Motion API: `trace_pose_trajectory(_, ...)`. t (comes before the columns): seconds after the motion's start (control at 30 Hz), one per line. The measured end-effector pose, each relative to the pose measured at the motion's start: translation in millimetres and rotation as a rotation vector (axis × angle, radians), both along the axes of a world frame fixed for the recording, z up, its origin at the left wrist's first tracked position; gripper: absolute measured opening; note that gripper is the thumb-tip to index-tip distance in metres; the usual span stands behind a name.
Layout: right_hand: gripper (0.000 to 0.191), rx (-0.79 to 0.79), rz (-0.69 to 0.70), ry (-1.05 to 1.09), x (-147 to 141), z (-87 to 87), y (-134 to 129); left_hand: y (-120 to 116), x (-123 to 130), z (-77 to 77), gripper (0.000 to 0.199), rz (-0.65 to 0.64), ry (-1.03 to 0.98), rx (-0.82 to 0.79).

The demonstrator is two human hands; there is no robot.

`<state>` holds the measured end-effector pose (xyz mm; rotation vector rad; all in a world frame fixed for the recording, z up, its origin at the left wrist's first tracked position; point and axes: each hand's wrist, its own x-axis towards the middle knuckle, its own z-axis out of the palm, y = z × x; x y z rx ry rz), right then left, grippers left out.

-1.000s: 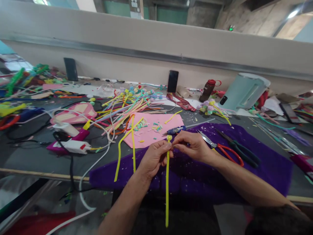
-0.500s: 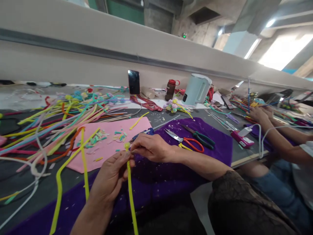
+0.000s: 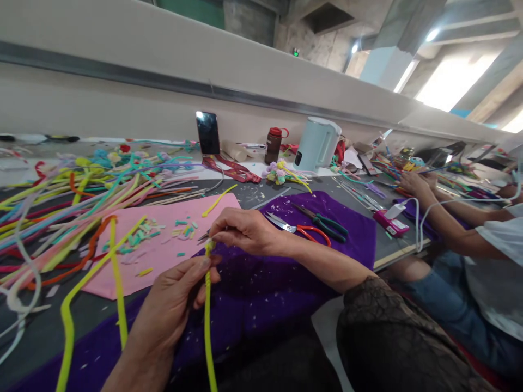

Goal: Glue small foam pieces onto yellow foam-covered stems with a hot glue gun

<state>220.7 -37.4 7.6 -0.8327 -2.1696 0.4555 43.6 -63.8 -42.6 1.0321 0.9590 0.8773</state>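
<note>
Yellow strand hung nearly upright in my view, between the hands and in front of the purple cloth. The left hand held it from the side, thumb and fingers pinching just under the small knot at its top. The right hand came in from above, and its grip looked pinched on the top of that knot.

As far as I could judge, the work was partway along: the top was already gathered into a knot, with a twisted stretch just below, while the length further down was plain. Whether the knot was finished, I could not tell. A bent strand and a straight strand lay over the pink sheet, with no knot on the parts I could see.

The right fingers hid exactly what they pinched, and the left fingers covered a little of the stem. The strand's lower end ran off the bottom edge, as did the bent one; the straight one was lost near the left forearm. A pointed tool showed only its tip beside the right hand.
</note>
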Motion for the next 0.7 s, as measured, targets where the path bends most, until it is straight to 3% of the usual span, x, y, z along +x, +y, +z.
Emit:
trace_pose_trajectory(0.27,0.01,-0.243,0.036,0.125,15.9,-5.6,-14.1,-4.5,0.2,1.1,0.022,-0.057,0.026,0.018)
trace_pose_trajectory(0.43,0.008,-0.426,0.004,0.196,24.7,-14.4,-18.6,-8.1,0.2,1.5,0.022,-0.181,0.072,0.021)
trace_pose_trajectory(0.7,0.009,-0.442,0.071,0.177,23.9,-13.1,-20.8,-10.4,-0.9,-0.8,0.024,-0.233,0.117,0.085)
